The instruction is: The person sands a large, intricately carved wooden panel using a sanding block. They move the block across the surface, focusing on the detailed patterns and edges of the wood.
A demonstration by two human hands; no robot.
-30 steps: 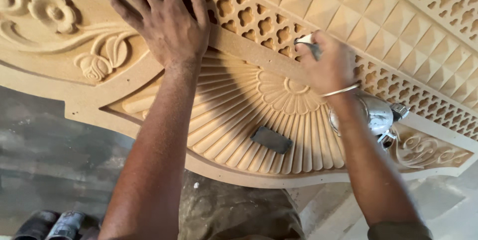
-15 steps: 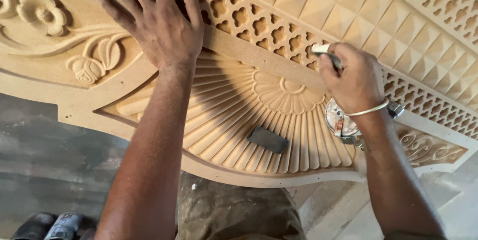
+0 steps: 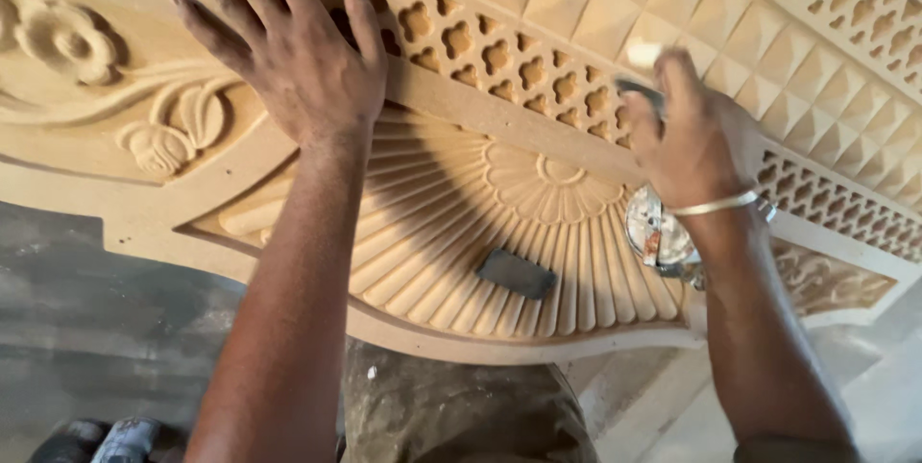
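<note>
The left hand (image 3: 288,50) lies flat on the carved wooden panel (image 3: 538,184), fingers spread wide over the lattice band, much as a moment ago. The right hand (image 3: 687,132) has slid further right and up along the lattice, fingers curled tight round a small pale-tipped tool (image 3: 642,58) pressed to the wood. A metal tin (image 3: 658,232) now peeks out beneath the wrist. A dark block (image 3: 517,273) rests on the fan carving.
</note>
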